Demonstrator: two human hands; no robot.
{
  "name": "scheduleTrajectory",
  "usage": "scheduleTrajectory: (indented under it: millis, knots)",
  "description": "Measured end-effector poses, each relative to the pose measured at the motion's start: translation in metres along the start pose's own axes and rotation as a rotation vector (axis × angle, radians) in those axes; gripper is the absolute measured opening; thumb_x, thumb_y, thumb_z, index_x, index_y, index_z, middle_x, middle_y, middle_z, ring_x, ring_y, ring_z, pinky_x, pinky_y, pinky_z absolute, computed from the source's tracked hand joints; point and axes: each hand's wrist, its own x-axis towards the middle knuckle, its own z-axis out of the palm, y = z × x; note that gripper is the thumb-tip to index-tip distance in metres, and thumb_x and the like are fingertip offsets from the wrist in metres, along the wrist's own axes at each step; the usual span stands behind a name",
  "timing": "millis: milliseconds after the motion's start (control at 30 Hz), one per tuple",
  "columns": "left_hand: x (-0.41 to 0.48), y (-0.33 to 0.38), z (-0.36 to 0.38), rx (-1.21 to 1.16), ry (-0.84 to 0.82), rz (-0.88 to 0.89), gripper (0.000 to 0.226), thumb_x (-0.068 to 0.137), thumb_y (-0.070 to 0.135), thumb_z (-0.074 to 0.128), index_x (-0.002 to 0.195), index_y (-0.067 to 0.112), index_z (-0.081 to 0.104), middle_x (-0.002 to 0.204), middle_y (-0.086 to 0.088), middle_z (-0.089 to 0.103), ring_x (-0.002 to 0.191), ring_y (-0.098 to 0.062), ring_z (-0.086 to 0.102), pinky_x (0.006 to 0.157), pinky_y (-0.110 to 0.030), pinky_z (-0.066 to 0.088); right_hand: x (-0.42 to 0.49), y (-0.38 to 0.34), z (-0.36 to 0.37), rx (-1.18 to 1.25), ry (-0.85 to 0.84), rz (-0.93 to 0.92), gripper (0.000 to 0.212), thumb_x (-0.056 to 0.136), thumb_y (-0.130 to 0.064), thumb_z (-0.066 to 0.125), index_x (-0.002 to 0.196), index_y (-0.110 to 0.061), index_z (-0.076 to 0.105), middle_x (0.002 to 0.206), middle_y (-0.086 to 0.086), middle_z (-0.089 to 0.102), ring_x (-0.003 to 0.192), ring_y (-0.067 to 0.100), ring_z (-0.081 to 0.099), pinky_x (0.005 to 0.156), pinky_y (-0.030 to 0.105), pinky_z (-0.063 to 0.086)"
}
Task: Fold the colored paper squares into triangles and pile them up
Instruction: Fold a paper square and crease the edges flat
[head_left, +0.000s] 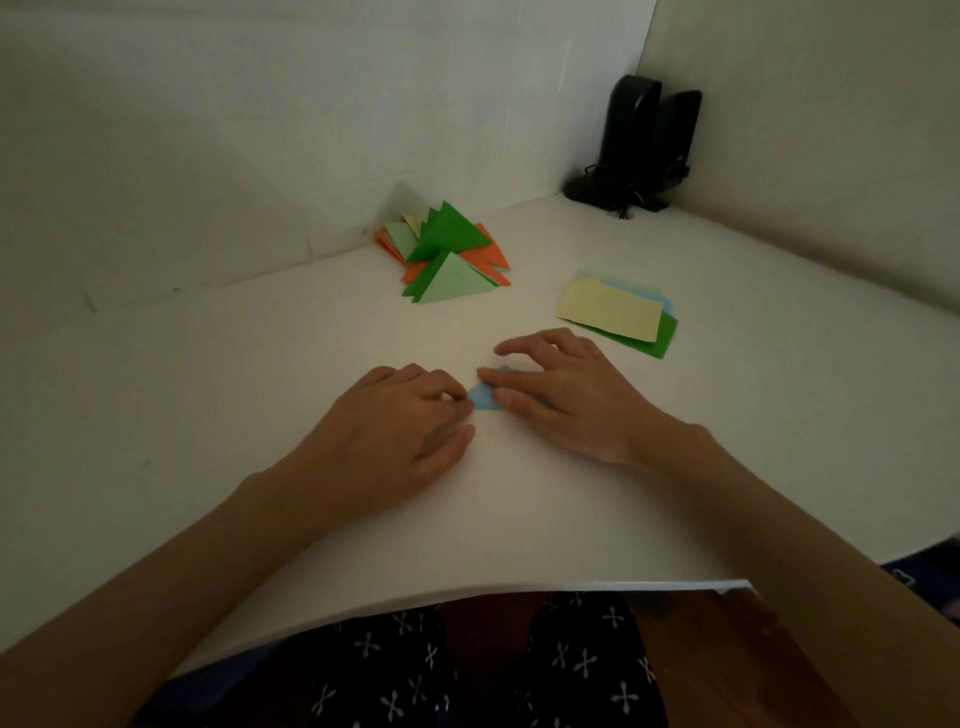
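Mid-fold on small light-blue paper piece (485, 397), table centre. Left hand (400, 421) curled, fingertips pinning its left corner; right hand (561, 392) spread flat over the rest. Best: align edges, then crease firmly outward. After that, onto green-orange folded-triangle pile (447, 254).

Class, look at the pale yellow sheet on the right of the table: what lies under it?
Under the pale yellow sheet a dark green sheet and light blue paper stick out. Any further sheets beneath are covered.
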Motion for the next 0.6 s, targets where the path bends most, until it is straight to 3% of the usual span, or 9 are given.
scheduleTrajectory:
  millis: [67,133,233,367,467,600]
  knots:
    - [0.003,0.002,0.002,-0.043,0.038,-0.023,0.044,0.087,0.037,0.035,0.089,0.013,0.072,0.093,-0.001,0.068,0.074,-0.020,0.062,0.065,-0.031,0.049,0.003,0.004,0.003,0.025,0.060,0.070,0.064,0.086,-0.061,0.011,0.129,-0.040,0.053,0.142,-0.010,0.040,0.127,0.017,0.027,0.105,0.030,0.019]
    - [0.008,0.006,0.005,-0.117,0.069,-0.081,0.047,0.087,0.040,0.034,0.087,0.012,0.072,0.094,-0.002,0.066,0.076,-0.021,0.060,0.066,-0.032,0.050,0.005,0.009,0.004,0.078,0.161,0.136,0.047,0.090,-0.054,0.033,0.121,-0.034,0.062,0.138,-0.007,0.046,0.123,0.020,0.032,0.104,0.032,0.023]
    - [0.020,0.010,0.005,-0.186,0.042,-0.289,0.037,0.093,0.043,0.044,0.097,0.013,0.065,0.102,-0.001,0.059,0.090,-0.017,0.054,0.075,-0.026,0.040,0.008,0.012,0.004,0.221,0.124,0.216,0.030,0.090,-0.036,0.058,0.118,-0.027,0.063,0.130,-0.004,0.047,0.120,0.018,0.032,0.101,0.026,0.023]
    - [0.031,0.018,0.010,-0.248,0.050,-0.579,0.042,0.086,0.048,0.057,0.114,0.016,0.050,0.108,-0.002,0.051,0.100,-0.019,0.050,0.079,-0.028,0.036,0.007,0.010,0.005,0.410,0.104,0.240,0.026,0.085,-0.028,0.065,0.110,-0.025,0.059,0.121,-0.002,0.050,0.118,0.019,0.034,0.101,0.029,0.027]
    - [0.035,0.023,0.013,-0.209,-0.001,-0.661,0.038,0.088,0.050,0.053,0.112,0.021,0.051,0.113,-0.002,0.047,0.107,-0.019,0.044,0.083,-0.030,0.031,0.004,0.008,0.005,0.456,0.147,0.218,0.024,0.084,-0.023,0.067,0.107,-0.023,0.058,0.116,-0.004,0.052,0.113,0.018,0.037,0.099,0.032,0.031]
    - [0.037,0.025,0.011,-0.295,0.000,-0.690,0.028,0.088,0.045,0.056,0.105,0.023,0.053,0.102,0.003,0.041,0.106,-0.017,0.043,0.081,-0.027,0.025,0.001,0.004,0.002,0.594,0.257,0.170,0.012,0.086,-0.013,0.065,0.091,-0.021,0.058,0.094,-0.013,0.057,0.095,0.006,0.048,0.083,0.017,0.034]
